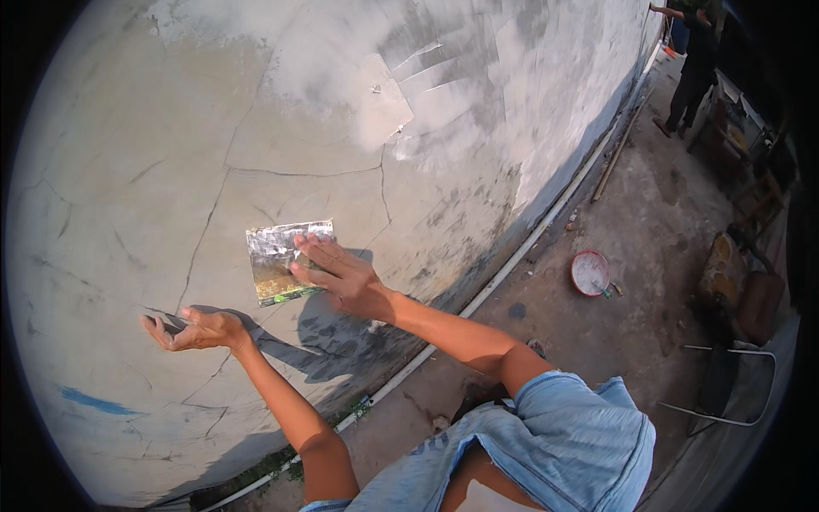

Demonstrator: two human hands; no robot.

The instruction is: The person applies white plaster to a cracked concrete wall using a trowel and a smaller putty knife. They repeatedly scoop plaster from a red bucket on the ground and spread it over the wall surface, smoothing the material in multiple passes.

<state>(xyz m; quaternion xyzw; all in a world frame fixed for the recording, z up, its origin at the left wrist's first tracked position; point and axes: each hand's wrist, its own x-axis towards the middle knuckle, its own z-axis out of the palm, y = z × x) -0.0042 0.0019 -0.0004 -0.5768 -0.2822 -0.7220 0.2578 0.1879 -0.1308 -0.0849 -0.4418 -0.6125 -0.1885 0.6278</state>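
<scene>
My right hand point(345, 280) is at the wall, its slightly blurred fingers spread over the right side of a square, flat plate point(271, 266). The plate has white smears on its upper part, a brownish lower part and a green bit along its bottom edge. It is held at or close to a grey, cracked plaster wall point(299, 200); whether it touches is hard to tell. To the lower left, my left hand point(203, 331) is raised near the wall with curled fingers and the thumb apart. Nothing shows in it. Shadows of my arms fall on the wall.
A white pipe point(486, 309) follows the foot of the wall. On the concrete floor stands a red-rimmed bucket point(590, 271) with pale contents. At the right are a metal-framed chair point(725, 384) and old furniture. Another person point(693, 64) stands far off, touching the wall.
</scene>
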